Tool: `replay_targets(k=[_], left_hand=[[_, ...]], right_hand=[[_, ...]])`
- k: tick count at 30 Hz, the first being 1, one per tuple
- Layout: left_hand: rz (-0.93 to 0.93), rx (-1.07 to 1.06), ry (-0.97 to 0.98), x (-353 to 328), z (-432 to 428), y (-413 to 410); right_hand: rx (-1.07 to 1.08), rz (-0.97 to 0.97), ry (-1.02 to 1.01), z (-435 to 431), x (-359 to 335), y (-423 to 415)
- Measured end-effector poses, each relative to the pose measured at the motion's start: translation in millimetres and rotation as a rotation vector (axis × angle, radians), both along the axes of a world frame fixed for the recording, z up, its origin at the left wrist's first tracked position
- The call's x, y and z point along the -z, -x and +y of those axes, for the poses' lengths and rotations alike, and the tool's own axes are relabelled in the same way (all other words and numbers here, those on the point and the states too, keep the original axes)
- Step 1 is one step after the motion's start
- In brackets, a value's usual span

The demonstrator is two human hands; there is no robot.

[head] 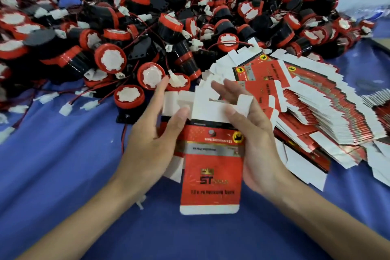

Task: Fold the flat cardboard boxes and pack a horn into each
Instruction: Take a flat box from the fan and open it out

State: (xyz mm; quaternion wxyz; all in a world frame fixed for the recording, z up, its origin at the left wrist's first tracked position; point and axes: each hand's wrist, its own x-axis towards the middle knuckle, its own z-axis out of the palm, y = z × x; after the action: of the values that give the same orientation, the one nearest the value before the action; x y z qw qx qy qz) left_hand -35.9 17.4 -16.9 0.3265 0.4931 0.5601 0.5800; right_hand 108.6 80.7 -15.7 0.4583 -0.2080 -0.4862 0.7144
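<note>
red box (212,177) in a two-sided pinch, left hand (152,141) and right hand (252,141) at its edges (open blue cloth (63,186) below)

The left hand (152,139) is covering the left side panel of the cardboard box (212,167); the right hand (249,133) is covering its right edge. The small print below both thumbs is showing too blurred to read. Beyond the fingertips, the horn pile (147,17) is running off the top and left picture edges, and its far rows are dissolving into blur. Right of the right-hand fingers, the stack of flat boxes (316,116) is being cut by the right edge. Behind the wrists, the left forearm (88,207) and the right forearm (316,213) are being cut by the bottom edge.
</note>
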Motion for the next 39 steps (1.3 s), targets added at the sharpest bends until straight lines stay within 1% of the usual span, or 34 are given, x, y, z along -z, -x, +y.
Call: replay_targets(k=[1, 2, 4, 5, 7, 9, 11, 14, 16, 18, 21, 23, 26, 27, 30, 32, 34, 37, 39], left_hand=[[0.046, -0.040, 0.000, 1.4, -0.8, -1.7], [0.034, -0.024, -0.011, 1.9, -3.0, -4.8], [-0.066, 0.069, -0.054, 3.2, -8.0, -14.2], [-0.077, 0.075, -0.089, 4.7, -9.7, -17.7], [-0.072, 0.028, -0.156, 6.2, -12.2, -20.7], [-0.127, -0.026, -0.187, 6.1, -13.2, -19.5], [-0.194, -0.060, -0.225, 8.0, -13.8, -18.1], [-0.228, -0.087, -0.279, 13.9, -12.9, -18.6], [-0.249, -0.083, -0.294, 15.8, -12.0, -18.0], [-0.227, -0.063, -0.308, 14.4, -12.4, -18.0], [-0.108, -0.106, -0.309, 11.3, -14.5, -17.9], [-0.035, -0.181, -0.304, 11.8, -14.1, -15.4], [0.052, -0.253, -0.269, 11.0, -13.2, -13.8], [0.042, -0.259, -0.256, 10.5, -12.9, -14.8], [-0.185, -0.249, -0.240, 11.2, -11.8, -19.8], [-0.250, -0.257, -0.241, 11.9, -13.2, -20.8], [-0.218, -0.256, -0.239, 11.2, -15.4, -19.9], [-0.042, -0.227, -0.239, 9.7, -16.4, -18.5], [-0.008, -0.219, -0.253, 8.9, -15.7, -19.4]], right_hand=[[0.061, -0.048, -0.050, -1.0, 0.5, 0.3], [0.103, -0.095, -0.108, -3.1, 1.7, 0.9], [0.126, -0.158, -0.208, -11.4, 3.5, 3.0], [0.110, -0.161, -0.230, -15.7, 4.0, 4.9], [0.066, -0.103, -0.218, -21.5, 4.8, 7.4], [0.048, -0.071, -0.194, -21.8, 7.1, 6.0], [0.056, -0.112, -0.181, -19.2, 8.4, 4.7], [0.101, -0.056, -0.084, -16.7, 7.5, 6.2], [0.139, -0.083, -0.116, -17.5, 6.8, 8.3], [0.178, -0.166, -0.164, -17.1, 7.3, 8.2], [0.149, -0.246, -0.232, -16.4, 8.7, 5.5], [0.065, -0.248, -0.269, -16.1, 8.2, 4.1], [-0.033, -0.216, -0.228, -18.3, 10.0, 3.1], [-0.036, -0.220, -0.199, -20.3, 10.9, 3.0], [-0.009, -0.179, -0.115, -25.9, 11.5, 2.6], [0.054, -0.166, -0.128, -26.7, 10.3, 2.2], [0.117, -0.205, -0.190, -26.5, 7.5, 2.9], [0.190, -0.258, -0.260, -28.0, 6.4, 4.5], [0.228, -0.257, -0.282, -28.4, 7.6, 5.6]])
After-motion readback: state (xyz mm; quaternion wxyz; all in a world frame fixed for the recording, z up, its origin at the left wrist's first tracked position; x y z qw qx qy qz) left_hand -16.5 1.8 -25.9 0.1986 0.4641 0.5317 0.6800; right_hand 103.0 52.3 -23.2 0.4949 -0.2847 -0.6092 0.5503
